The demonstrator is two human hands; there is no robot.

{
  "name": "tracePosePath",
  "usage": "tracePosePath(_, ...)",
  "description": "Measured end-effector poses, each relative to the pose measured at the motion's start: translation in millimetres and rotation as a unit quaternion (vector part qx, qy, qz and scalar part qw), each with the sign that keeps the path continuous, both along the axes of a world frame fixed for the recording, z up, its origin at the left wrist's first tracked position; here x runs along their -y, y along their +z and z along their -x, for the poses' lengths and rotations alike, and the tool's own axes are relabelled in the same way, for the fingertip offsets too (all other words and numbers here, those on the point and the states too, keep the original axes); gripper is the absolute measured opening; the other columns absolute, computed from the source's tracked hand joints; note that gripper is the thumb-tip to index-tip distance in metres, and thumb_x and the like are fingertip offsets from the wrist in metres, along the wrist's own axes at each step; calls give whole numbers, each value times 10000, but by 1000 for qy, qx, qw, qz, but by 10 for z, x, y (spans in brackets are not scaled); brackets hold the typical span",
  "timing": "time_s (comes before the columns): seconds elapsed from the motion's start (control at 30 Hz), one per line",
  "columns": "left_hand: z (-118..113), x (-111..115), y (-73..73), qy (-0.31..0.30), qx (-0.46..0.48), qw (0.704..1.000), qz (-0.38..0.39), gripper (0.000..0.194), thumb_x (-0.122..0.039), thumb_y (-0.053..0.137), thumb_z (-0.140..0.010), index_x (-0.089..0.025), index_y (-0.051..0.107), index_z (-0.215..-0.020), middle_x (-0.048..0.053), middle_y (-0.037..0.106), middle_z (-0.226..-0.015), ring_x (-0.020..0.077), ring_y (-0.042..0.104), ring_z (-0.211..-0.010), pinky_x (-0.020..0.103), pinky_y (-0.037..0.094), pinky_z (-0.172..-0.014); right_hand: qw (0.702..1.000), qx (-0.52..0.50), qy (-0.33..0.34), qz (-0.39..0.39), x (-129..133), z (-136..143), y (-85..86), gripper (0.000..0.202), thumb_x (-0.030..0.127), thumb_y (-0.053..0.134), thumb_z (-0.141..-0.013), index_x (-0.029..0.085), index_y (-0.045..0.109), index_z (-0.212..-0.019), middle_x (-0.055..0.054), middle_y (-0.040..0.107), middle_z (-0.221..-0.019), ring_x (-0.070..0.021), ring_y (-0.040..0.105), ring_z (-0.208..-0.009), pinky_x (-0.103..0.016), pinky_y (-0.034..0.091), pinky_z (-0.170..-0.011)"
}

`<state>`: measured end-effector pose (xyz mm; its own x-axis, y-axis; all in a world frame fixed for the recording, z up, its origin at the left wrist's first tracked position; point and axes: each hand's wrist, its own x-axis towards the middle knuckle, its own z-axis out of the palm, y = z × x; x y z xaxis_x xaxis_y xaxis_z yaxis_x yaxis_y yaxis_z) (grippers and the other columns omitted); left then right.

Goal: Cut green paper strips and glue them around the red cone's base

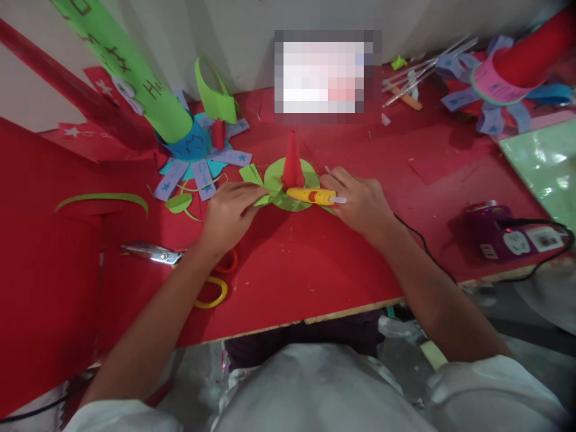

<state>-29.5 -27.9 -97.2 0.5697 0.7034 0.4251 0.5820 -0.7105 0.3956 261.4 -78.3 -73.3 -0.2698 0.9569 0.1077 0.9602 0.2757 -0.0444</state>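
A red paper cone [293, 161] stands upright on a round green paper disc [292, 204] in the middle of the red table. My left hand [234, 211] is closed on a green paper strip [251, 174] at the disc's left edge. On the right, my right hand [360, 201] is closed round a yellow glue gun [311, 195]. Its nozzle points left at the foot of the cone, and a clear glue stick shows at its back end. The palm side of both hands is hidden.
Orange-and-yellow-handled scissors [162, 255] lie beside my left forearm. A green paper tube [148, 78] leans at the back left. A purple power box [499, 234] with a black cable sits right; another decorated red tube [531, 54] is at the back right.
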Motion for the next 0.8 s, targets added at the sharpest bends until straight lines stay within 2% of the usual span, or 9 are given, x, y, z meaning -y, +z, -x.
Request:
tracePosePath(0.17,-31,15,-27,-29,-56,998,7,351,-119,539,-980,-250,790,-1187,73,822,-1214,278,716,-1296,545,510,-1170,1000,-8,-6,7,-3,-36,-18,386,370,383,-1122,187,723,-1119,-113,733,-1113,-204,600,-784,-354,246,-611)
tracePosePath(0.27,-35,34,-20,-49,-92,995,7,366,-115,520,-992,-258,779,-1207,65,810,-1260,269,692,-1344,567,471,-1224,1000,-13,-6,-8,-6,-72,-47,391,382,384,-1122,197,728,-1121,-104,737,-1101,-203,596,-783,-354,235,-605)
tracePosePath(0.53,-54,83,4,-77,-120,989,-39,326,-166,483,-1048,-221,771,-1190,102,817,-1216,267,736,-1253,543,520,-1183,998,-37,30,-29,-48,-262,-89,407,478,440,-1105,207,739,-1154,-81,750,-1057,-196,615,-804,-335,248,-603)
tracePosePath(0.63,-87,129,18,-80,-129,987,-61,332,-160,466,-1058,-204,774,-1174,111,824,-1176,270,748,-1220,538,538,-1157,998,-39,30,-35,-60,-328,-102,370,493,516,-1080,215,734,-1190,-74,763,-1072,-195,622,-814,-337,257,-611)
tracePosePath(0.8,-135,197,36,-75,-129,987,-57,333,-160,481,-1069,-236,776,-1204,94,819,-1183,258,751,-1187,525,541,-1130,998,-44,29,-23,-62,-365,-103,348,486,562,-1065,210,735,-1187,-87,772,-1124,-200,632,-834,-341,255,-620)
